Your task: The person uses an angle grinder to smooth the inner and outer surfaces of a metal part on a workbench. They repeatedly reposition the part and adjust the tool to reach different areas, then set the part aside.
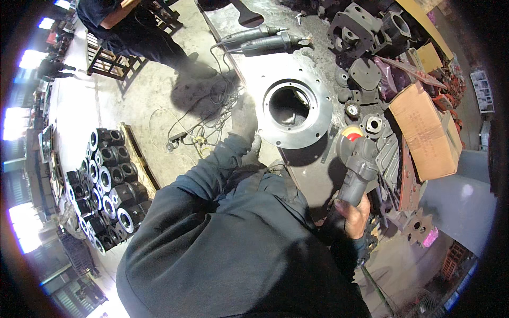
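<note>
A round metal flange housing [320,127] with a large central bore and bolt holes stands on the metal workbench [310,171]. My left hand [244,115], in a grey glove, is at the left rim of the flange; glare blurs its fingers, and whether it grips the rim is unclear. In my right hand [354,216] is the body of an angle grinder [356,175], whose head with a red and yellowish disc points toward the parts right of the flange. Two grey die grinders [264,43] lie beyond the flange on the bench.
Castings [365,73], a wire cup brush [352,110] and a cardboard box [423,131] crowd the bench's right side. Cables [214,107] lie tangled on the floor at left. Machined castings [107,179] are stacked at far left. Another person [135,35] stands at upper left near a wooden pallet.
</note>
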Motion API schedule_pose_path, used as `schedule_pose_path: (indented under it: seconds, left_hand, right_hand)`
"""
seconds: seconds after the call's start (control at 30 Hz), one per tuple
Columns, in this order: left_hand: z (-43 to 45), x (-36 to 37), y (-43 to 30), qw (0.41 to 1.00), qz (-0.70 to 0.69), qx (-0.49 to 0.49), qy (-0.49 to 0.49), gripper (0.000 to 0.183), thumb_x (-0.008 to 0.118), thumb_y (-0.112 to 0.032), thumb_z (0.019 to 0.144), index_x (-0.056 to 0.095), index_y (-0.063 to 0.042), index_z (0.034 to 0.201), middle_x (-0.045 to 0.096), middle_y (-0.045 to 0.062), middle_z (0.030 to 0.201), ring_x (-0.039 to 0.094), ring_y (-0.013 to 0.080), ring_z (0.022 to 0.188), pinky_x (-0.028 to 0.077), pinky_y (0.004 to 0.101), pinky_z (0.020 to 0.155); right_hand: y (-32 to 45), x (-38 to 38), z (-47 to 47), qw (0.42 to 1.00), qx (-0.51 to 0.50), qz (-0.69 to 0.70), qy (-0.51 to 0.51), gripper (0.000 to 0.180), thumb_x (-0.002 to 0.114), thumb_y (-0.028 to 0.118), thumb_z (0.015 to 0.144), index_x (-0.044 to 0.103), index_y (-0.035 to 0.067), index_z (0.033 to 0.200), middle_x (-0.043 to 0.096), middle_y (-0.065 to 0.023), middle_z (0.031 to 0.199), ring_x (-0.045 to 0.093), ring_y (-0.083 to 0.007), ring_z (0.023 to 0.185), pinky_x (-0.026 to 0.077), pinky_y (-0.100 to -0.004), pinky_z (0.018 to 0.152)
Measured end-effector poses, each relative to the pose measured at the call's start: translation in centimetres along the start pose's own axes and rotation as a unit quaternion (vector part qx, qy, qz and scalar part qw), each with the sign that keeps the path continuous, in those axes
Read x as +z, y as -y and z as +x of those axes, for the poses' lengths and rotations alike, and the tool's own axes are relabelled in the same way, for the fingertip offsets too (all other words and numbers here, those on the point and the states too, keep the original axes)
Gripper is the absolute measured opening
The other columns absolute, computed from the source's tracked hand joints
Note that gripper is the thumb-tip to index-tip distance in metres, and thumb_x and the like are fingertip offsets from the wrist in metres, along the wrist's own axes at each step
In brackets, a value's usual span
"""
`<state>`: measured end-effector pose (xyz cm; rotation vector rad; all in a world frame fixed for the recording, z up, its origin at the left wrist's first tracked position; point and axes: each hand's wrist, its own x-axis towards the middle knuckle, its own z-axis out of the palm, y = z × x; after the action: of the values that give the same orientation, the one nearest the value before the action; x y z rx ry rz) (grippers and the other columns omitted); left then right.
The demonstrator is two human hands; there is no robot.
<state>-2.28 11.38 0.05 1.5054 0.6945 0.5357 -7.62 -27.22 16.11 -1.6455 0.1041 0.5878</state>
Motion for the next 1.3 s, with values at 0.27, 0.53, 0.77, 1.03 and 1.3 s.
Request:
schedule_pose_path:
  seconds: [0.27,0.53,0.77,1.03,1.3]
  left_hand:
    - [2.8,0.8,-2.7,0.988,-0.090,-0.102,0.070,0.048,0.053,-0.030,0.107,0.063,0.009,0.134,0.071,0.018,0.121,0.065,0.0244,0.109,0.050,0.0351,0.099]
    - [6.9,0.9,-2.7,0.985,0.049,0.023,0.162,0.049,0.058,-0.033,0.106,0.061,0.006,0.136,0.071,0.013,0.117,0.066,0.0221,0.107,0.052,0.0334,0.094]
    - [-1.9,-4.1,-8.0,0.989,-0.006,-0.148,0.013,0.036,0.059,-0.028,0.107,0.068,0.003,0.122,0.072,0.006,0.092,0.066,0.0115,0.080,0.055,0.0270,0.074]
    - [-6.4,-4.8,-8.4,0.976,0.144,-0.141,0.078,0.059,0.063,-0.036,0.104,0.051,0.006,0.144,0.068,0.016,0.105,0.067,0.0191,0.093,0.056,0.0312,0.084]
    - [-3.5,-2.7,-8.0,0.920,-0.051,-0.321,0.219,0.033,0.055,-0.026,0.106,0.066,0.003,0.116,0.069,0.013,0.077,0.066,0.0190,0.056,0.055,0.0311,0.050]
  right_hand:
    - [2.6,2.7,2.3,1.000,0.007,-0.026,0.009,0.041,0.075,0.007,0.079,0.064,0.002,0.119,0.065,-0.0022,0.095,0.060,-0.0111,0.077,0.051,-0.0263,0.068]
    - [5.4,6.8,5.1,0.996,0.020,-0.065,0.053,0.042,0.078,0.010,0.073,0.067,0.000,0.113,0.069,-0.0042,0.098,0.063,-0.0150,0.087,0.052,-0.0313,0.083]
    - [7.6,9.4,7.7,0.987,0.019,-0.119,0.107,0.044,0.079,0.011,0.073,0.066,0.000,0.113,0.067,-0.0034,0.095,0.062,-0.0161,0.087,0.051,-0.0315,0.084]
    - [8.9,11.0,10.0,0.980,0.037,-0.143,0.133,0.050,0.080,0.021,0.073,0.066,-0.001,0.115,0.067,-0.0041,0.095,0.061,-0.0151,0.084,0.051,-0.0308,0.081]
    - [8.8,9.8,9.5,0.985,0.044,-0.140,0.086,0.052,0.079,0.024,0.070,0.065,0.000,0.115,0.067,-0.0051,0.090,0.063,-0.0156,0.079,0.052,-0.0303,0.075]
